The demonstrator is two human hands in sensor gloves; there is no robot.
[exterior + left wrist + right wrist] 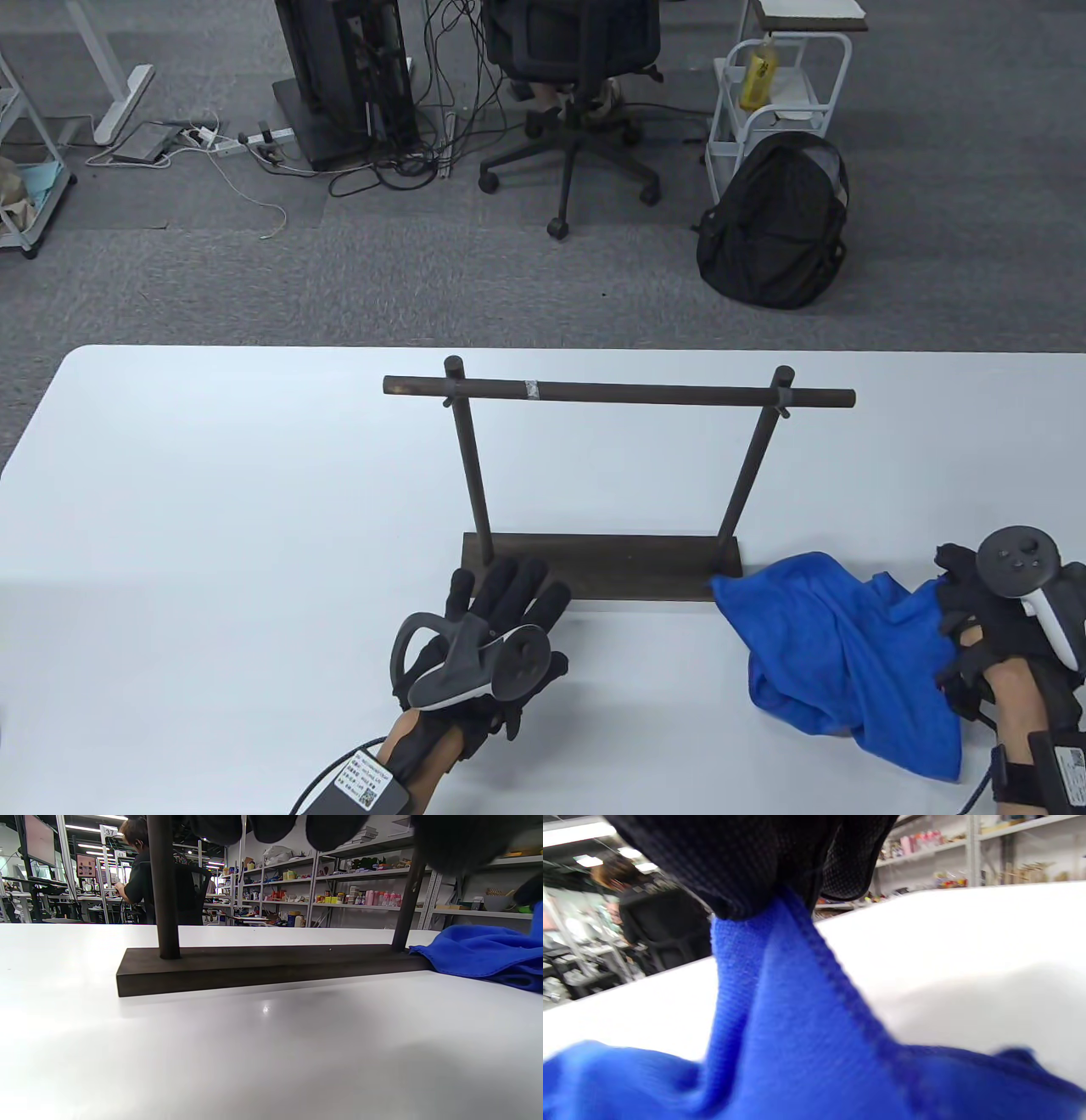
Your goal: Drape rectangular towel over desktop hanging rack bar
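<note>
A dark wooden hanging rack [601, 567] stands mid-table, its bar [619, 392] bare on two posts. The rack base also shows in the left wrist view [263, 965]. A blue towel [836, 649] lies crumpled on the table at the base's right end; it also shows in the left wrist view [488, 952]. My right hand [963, 624] pinches the towel's right edge, and in the right wrist view the fingers [746, 861] hold a fold of the towel [806, 1035] lifted off the table. My left hand [505, 607] is open, fingers spread at the base's left front corner.
The white table [212, 509] spreads wide to the left and behind the rack. Beyond its far edge on the floor are a black backpack [774, 222], an office chair [570, 76] and a white cart [776, 85].
</note>
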